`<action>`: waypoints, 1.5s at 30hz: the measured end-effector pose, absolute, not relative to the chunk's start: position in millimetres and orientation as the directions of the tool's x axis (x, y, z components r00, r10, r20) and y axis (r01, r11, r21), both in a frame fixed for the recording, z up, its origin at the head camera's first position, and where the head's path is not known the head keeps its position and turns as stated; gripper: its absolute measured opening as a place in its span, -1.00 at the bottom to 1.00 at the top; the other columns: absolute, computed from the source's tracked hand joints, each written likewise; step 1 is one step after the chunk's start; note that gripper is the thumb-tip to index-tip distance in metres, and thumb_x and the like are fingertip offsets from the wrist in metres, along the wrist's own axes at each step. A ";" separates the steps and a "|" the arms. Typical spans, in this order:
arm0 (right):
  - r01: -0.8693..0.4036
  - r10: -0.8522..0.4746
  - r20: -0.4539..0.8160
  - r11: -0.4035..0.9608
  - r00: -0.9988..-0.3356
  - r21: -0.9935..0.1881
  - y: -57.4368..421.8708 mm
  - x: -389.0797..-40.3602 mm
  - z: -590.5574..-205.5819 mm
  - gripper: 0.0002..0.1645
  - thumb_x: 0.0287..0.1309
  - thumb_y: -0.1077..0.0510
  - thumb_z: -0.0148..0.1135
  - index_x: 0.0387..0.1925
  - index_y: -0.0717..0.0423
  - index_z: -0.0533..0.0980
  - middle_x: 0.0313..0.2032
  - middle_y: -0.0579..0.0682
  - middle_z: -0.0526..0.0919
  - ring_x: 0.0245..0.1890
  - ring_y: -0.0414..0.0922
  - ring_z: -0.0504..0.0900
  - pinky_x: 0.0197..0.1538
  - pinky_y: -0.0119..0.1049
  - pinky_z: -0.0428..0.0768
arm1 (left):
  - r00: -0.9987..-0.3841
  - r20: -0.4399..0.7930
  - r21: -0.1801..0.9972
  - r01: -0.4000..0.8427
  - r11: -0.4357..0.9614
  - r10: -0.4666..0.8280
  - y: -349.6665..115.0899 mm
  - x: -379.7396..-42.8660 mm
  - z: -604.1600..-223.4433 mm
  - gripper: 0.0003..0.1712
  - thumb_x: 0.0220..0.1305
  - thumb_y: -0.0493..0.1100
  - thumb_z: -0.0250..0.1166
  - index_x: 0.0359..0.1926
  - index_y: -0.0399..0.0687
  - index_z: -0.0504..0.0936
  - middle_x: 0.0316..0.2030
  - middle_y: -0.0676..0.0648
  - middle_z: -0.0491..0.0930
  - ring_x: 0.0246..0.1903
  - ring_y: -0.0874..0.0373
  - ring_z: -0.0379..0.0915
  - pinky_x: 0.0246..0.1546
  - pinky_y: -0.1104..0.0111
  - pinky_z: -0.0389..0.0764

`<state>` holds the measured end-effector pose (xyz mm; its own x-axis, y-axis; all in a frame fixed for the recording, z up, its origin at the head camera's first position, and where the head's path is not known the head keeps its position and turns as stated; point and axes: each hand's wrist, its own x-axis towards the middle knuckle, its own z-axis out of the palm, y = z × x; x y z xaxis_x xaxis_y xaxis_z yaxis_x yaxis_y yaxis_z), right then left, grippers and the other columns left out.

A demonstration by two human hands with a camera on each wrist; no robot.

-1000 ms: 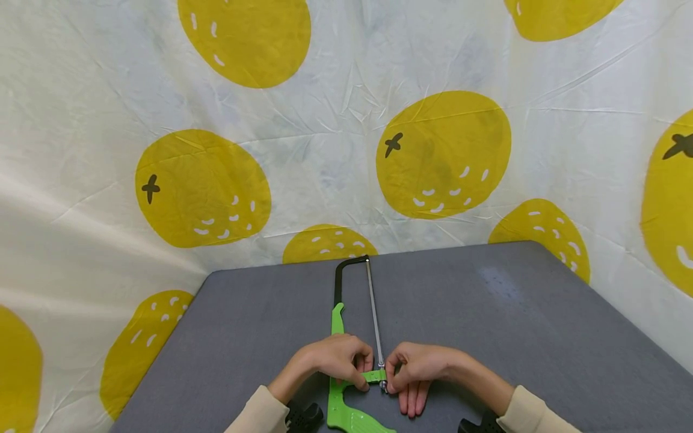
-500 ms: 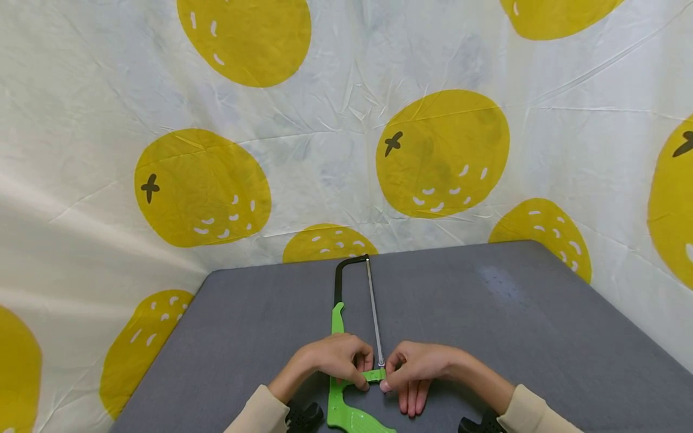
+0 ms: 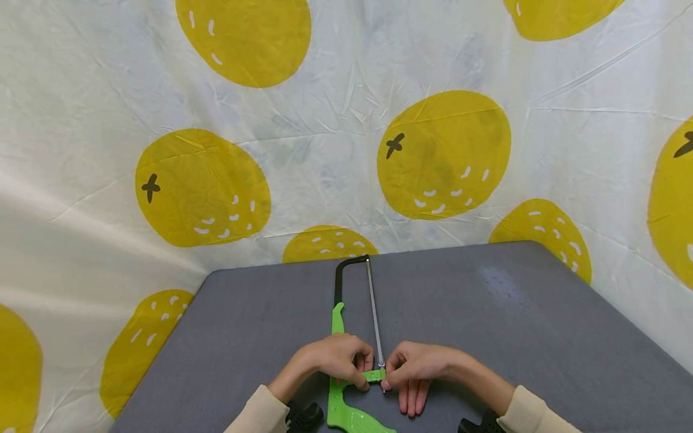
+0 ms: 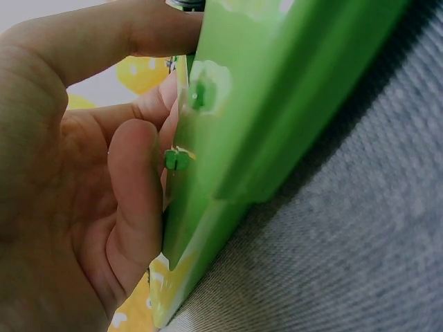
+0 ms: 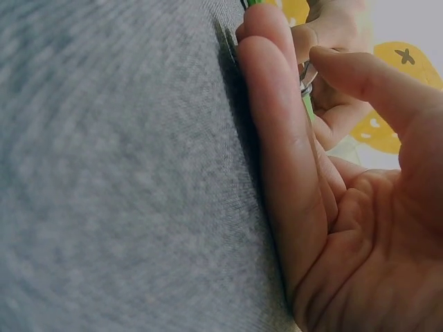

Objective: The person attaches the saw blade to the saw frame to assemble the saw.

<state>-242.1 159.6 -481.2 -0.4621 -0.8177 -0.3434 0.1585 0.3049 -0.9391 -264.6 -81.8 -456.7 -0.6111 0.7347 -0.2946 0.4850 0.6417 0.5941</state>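
Note:
A hacksaw [image 3: 338, 320] lies on the grey table, its black bow pointing away and its green handle [image 3: 354, 418] near the front. The silver blade [image 3: 373, 313] runs along its right side. My left hand [image 3: 338, 358] grips the green crosspiece [image 3: 375, 376] between thumb and fingers; the green body fills much of the left wrist view. At the blade's near end, my right hand [image 3: 419, 364] pinches the small silver wing nut [image 5: 306, 77] between thumb and forefinger, mostly hidden by them. The right hand's other fingers [image 5: 284, 138] stretch out against the table.
A grey cloth-covered table [image 3: 460, 313] spreads around the saw. Behind and beside it hangs a white sheet [image 3: 325, 162] with yellow fruit prints. Black wrist devices [image 3: 304, 416] show below both sleeves.
My right thumb and forefinger have shifted at the wing nut, covering it and then baring a thin silver end below. The left hand and the hacksaw stay in place.

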 end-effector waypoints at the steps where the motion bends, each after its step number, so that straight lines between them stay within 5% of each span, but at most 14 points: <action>1: 0.160 -0.818 -0.345 0.305 -0.460 -0.939 159.5 -241.8 -481.0 -0.83 0.36 0.12 0.27 -0.34 0.12 0.62 -0.59 -0.04 0.75 -0.62 -0.26 0.75 -0.53 -0.38 0.71 | -0.611 -0.296 0.595 0.483 0.642 0.734 -81.8 -264.4 -456.8 -0.79 0.10 -0.12 0.54 -0.40 0.13 0.61 -0.59 0.19 0.49 -0.76 0.30 0.38 -0.68 0.38 0.54; 45: 0.166 -0.823 -0.341 0.297 -0.455 -0.940 161.1 -244.3 -483.6 -0.89 0.20 0.29 0.22 -0.25 0.18 0.62 -0.58 -0.04 0.74 -0.61 -0.25 0.74 -0.53 -0.40 0.71 | -0.605 -0.307 0.603 0.474 0.642 0.735 -82.3 -266.5 -458.0 -0.79 0.12 -0.11 0.54 -0.39 0.15 0.62 -0.58 0.18 0.51 -0.75 0.28 0.40 -0.68 0.34 0.57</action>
